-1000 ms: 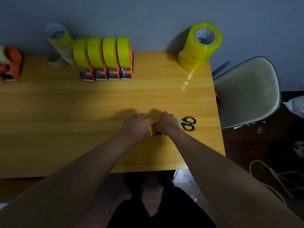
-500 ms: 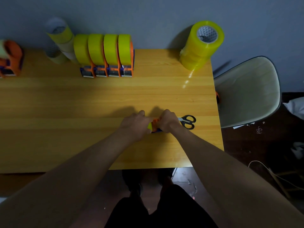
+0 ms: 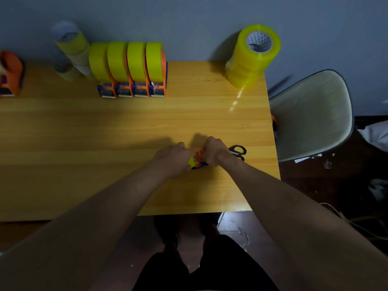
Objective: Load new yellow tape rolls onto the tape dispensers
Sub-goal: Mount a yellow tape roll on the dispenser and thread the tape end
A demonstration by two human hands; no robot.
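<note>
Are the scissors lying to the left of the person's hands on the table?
No, the scissors lie on the table just right of the right hand, their black handles showing past the knuckles.

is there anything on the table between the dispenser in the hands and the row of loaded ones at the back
Nothing visible. Both the left hand and the right hand grip the dispenser, and the table is bare wood between it and the row of four loaded dispensers. The scissors lie off to the right.
</note>
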